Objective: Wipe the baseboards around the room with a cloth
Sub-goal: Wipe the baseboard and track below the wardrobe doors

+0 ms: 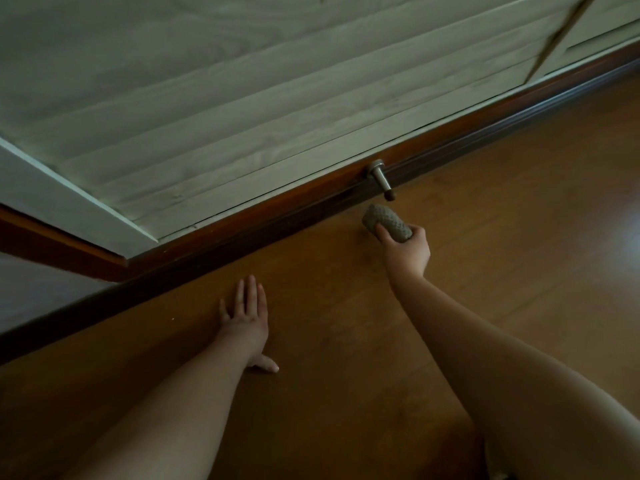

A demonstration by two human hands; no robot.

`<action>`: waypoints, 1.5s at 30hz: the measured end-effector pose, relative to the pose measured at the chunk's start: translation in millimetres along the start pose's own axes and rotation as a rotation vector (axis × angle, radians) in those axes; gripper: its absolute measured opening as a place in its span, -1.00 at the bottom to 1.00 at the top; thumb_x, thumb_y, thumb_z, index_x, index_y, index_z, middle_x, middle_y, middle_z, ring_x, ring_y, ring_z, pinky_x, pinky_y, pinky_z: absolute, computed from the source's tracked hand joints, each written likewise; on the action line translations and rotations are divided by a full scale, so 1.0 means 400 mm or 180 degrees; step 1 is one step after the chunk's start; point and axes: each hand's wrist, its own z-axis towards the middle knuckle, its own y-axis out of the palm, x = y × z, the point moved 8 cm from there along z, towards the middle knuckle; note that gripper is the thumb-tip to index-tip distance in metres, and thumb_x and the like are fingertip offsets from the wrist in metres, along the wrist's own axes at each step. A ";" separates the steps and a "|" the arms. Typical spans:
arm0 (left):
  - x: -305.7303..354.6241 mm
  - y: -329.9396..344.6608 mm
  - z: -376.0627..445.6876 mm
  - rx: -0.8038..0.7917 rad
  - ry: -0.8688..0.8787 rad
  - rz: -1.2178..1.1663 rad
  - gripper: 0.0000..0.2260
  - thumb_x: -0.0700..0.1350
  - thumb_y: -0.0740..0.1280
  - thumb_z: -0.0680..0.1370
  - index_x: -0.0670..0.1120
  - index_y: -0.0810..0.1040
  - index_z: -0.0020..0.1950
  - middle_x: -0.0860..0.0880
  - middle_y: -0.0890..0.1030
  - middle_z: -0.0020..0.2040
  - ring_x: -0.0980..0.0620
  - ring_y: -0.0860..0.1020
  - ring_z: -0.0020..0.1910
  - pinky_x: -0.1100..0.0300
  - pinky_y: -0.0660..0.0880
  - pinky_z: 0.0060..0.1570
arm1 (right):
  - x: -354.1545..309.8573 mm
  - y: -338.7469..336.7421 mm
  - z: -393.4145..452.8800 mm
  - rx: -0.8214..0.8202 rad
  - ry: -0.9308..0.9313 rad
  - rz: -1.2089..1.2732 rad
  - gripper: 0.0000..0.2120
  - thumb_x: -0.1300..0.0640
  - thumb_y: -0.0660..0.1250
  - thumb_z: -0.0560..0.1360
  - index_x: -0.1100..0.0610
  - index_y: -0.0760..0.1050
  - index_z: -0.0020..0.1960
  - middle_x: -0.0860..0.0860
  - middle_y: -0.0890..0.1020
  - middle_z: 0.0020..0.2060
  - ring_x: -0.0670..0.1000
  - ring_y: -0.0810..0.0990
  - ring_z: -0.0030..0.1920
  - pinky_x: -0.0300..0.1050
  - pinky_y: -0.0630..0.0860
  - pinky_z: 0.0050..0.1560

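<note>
Just below the doorstop, the cloth sits folded into a tight grey wad, its far end sticking out past the fingers of the right hand, which curl round its near end from below. The wad hovers close to the dark baseboard but whether it touches is unclear. The left hand lies flat on the wooden floor, fingers straight, pointing at the baseboard, holding nothing. Above the baseboard runs a pale panelled wall.
</note>
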 end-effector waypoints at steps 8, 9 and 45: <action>0.009 -0.006 -0.036 0.0971 0.0813 -0.0010 0.25 0.42 0.40 0.35 -0.02 -0.55 0.50 0.01 -0.58 0.47 0.01 -0.40 0.53 0.04 -0.29 0.52 | 0.127 -0.189 -0.017 0.0276 -0.0188 -0.0107 -0.54 -0.06 0.49 0.46 -0.01 0.40 0.26 -0.08 0.54 0.07 -0.06 0.54 0.07 -0.16 0.51 0.04; 0.018 -0.013 -0.041 0.1061 0.0935 0.0116 0.25 0.44 0.37 0.35 -0.01 -0.56 0.49 0.02 -0.58 0.48 0.02 -0.40 0.53 0.05 -0.30 0.51 | 0.140 -0.210 -0.013 0.0287 -0.0217 -0.0179 -0.54 -0.06 0.49 0.45 -0.01 0.40 0.26 -0.07 0.53 0.07 -0.05 0.54 0.07 -0.15 0.50 0.05; 0.509 -0.321 0.159 0.2013 0.1322 0.0039 -0.16 0.31 0.08 0.51 -0.10 -0.14 0.62 -0.17 -0.04 0.63 -0.15 -0.05 0.61 -0.23 -0.04 0.53 | 0.108 -0.322 0.318 -0.0353 -0.1667 -0.1634 -0.36 -0.10 0.40 0.52 0.07 0.30 0.51 0.01 0.37 0.48 -0.07 0.21 0.52 -0.08 0.19 0.51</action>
